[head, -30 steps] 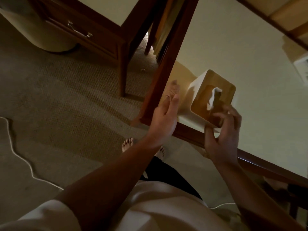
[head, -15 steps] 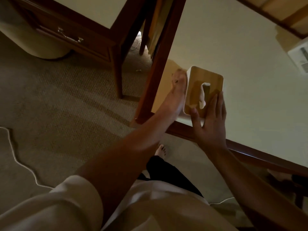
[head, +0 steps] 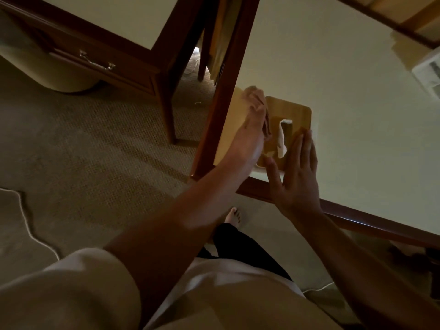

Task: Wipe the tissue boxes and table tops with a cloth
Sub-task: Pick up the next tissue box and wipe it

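R hand (head: pixel 297 172) lies flat, fingers straight, on tissue box (head: pixel 292 113) lid at 5 o'clock. L hand (head: pixel 247 141) presses cloth (head: pixel 256 96) to its 9 o'clock side; pinched or not, can't tell. Box sits at table (head: pixel 333 79) corner. Prob. light, slides easily, so brace via lid.

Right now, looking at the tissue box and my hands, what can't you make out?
Cloth: head view, mostly covered by the left hand and blurred; whether the grip closes on it is unclear.
Tissue box sides: head view, mostly behind the left hand and the right hand; mainly the wooden top shows.
White thing on the table: head view, cut off by the right edge, too blurred to name.
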The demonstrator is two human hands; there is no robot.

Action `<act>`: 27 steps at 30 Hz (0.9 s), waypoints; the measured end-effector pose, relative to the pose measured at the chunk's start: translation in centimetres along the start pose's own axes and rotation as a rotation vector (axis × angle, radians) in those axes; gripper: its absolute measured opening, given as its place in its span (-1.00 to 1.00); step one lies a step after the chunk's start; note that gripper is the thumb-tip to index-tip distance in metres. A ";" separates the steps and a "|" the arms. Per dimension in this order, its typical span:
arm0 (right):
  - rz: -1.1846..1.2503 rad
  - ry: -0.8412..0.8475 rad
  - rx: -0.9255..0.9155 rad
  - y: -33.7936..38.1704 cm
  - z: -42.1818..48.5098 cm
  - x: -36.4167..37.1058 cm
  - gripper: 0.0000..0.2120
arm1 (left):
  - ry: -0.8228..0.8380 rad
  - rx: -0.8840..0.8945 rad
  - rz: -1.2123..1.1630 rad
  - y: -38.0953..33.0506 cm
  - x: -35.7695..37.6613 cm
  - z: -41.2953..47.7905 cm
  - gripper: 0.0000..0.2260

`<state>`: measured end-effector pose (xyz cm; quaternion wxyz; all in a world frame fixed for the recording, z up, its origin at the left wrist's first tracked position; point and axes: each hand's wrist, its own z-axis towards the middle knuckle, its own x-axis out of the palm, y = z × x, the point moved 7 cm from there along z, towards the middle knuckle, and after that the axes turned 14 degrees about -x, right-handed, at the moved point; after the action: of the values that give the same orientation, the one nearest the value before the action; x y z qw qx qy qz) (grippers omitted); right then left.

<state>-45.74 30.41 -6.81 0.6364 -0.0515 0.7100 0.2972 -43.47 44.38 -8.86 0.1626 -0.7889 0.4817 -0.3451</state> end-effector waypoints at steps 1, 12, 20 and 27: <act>-0.002 -0.003 -0.008 0.0 0.0 0.0 -0.15 | 0.046 0.021 0.016 0.8 0.4 -1.3 -0.52; -0.036 0.026 -0.010 0.0 0.2 0.0 -0.15 | -0.053 -0.058 0.088 -1.0 -1.5 2.5 -0.47; -0.056 0.020 -0.007 -0.1 0.1 0.0 -0.16 | -0.042 0.048 0.162 5.6 -3.0 -1.7 -0.58; -0.024 0.011 -0.043 0.1 0.1 -0.1 -0.17 | -0.100 0.018 0.141 -0.7 -1.1 1.4 -0.55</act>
<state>-45.67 30.51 -6.65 0.6347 -0.0753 0.7063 0.3044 -42.36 45.58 -9.91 0.2176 -0.7677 0.5242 -0.2975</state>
